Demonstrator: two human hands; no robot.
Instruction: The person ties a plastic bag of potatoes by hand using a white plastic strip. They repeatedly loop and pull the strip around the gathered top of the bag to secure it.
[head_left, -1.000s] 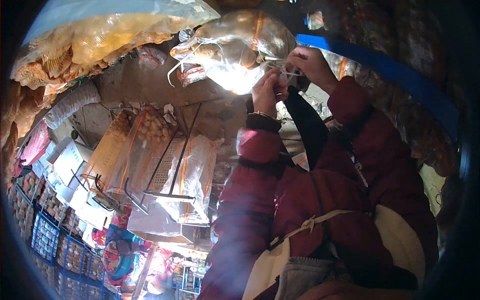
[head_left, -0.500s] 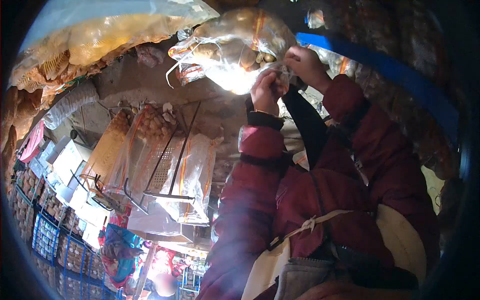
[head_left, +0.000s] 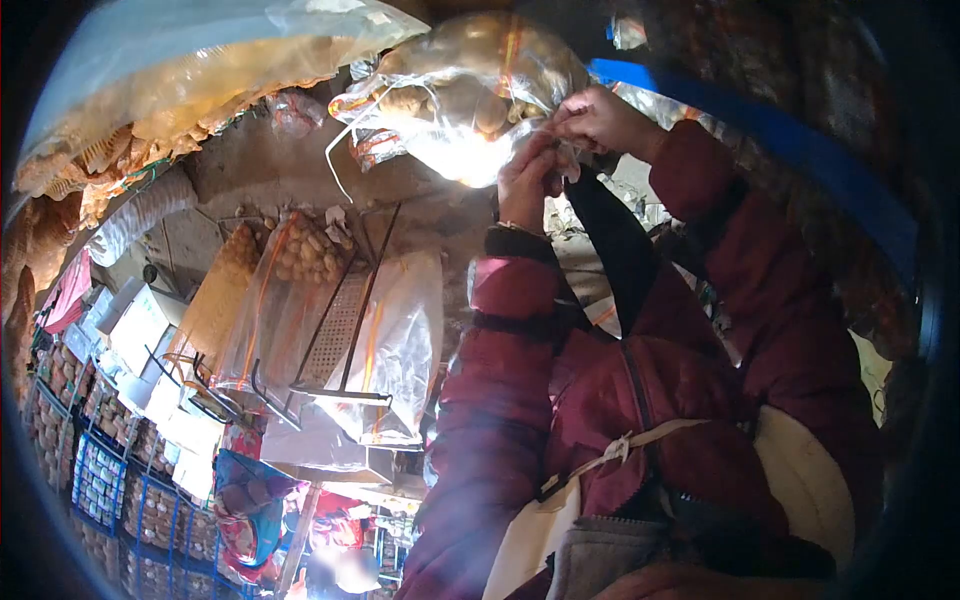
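Note:
A clear plastic bag (head_left: 470,75) with orange stripes lies at the top of the view, filled with round brownish produce that looks like potatoes. My left hand (head_left: 532,180) is closed on the gathered plastic at the near end of the bag. Just to its right, my right hand (head_left: 608,120) pinches the same plastic. The fingertips of both hands nearly meet, and what lies between them is partly hidden. A pale strip of string or plastic (head_left: 338,165) hangs from the bag's far left end. Strong light washes out the bag's lower side.
Filled bags (head_left: 190,80) are piled at the upper left. A black metal rack (head_left: 340,395) holds open clear bags (head_left: 395,340), one with produce inside. Blue crates (head_left: 100,470) stand at the lower left, near a person in colourful clothing (head_left: 250,510). A blue bar (head_left: 760,135) crosses the right.
My right hand has moved left toward my left hand, which has shifted slightly down and left. Less loose plastic shows between them. The person at the lower left has shifted a little.

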